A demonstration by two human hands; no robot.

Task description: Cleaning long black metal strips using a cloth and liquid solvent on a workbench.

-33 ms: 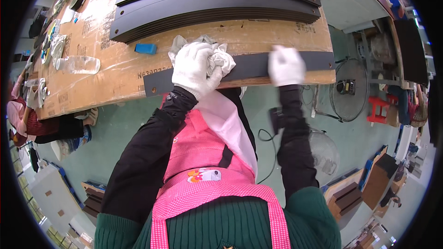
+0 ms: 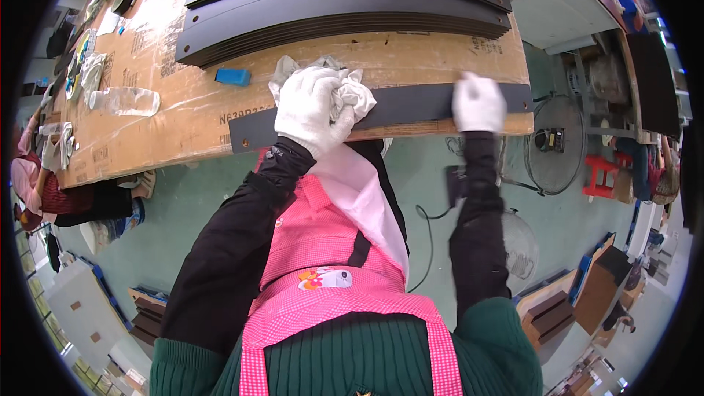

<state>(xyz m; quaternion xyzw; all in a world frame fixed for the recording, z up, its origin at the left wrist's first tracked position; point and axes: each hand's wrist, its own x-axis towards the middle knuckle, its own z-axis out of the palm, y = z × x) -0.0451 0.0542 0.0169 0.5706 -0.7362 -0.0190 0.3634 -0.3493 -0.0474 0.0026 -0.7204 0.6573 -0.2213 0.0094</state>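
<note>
A long dark strip (image 2: 411, 105) with a hole at each end lies along the near edge of the cardboard-covered table. My left hand (image 2: 304, 108), in a white glove, is closed round a crumpled whitish cloth (image 2: 355, 95) on the strip's left half. Toward the strip's right end rests my gloved right hand (image 2: 479, 105), its fingers curled down and slightly blurred; whatever they hold is hidden. A small blue block (image 2: 232, 77) sits left of the cloth. Just beyond, similar dark strips form a stack (image 2: 337, 20).
A clear plastic bottle (image 2: 126, 102) lies on its side at the left of the table (image 2: 198, 125). Another person's gloved hand (image 2: 51, 154) is at the far left. Standing fans (image 2: 557, 139) and a red stool (image 2: 600, 174) are on the right, with a cable (image 2: 429, 249) on the floor.
My right hand has slid to the right along the dark strip. My left hand stays in place on the cloth.
</note>
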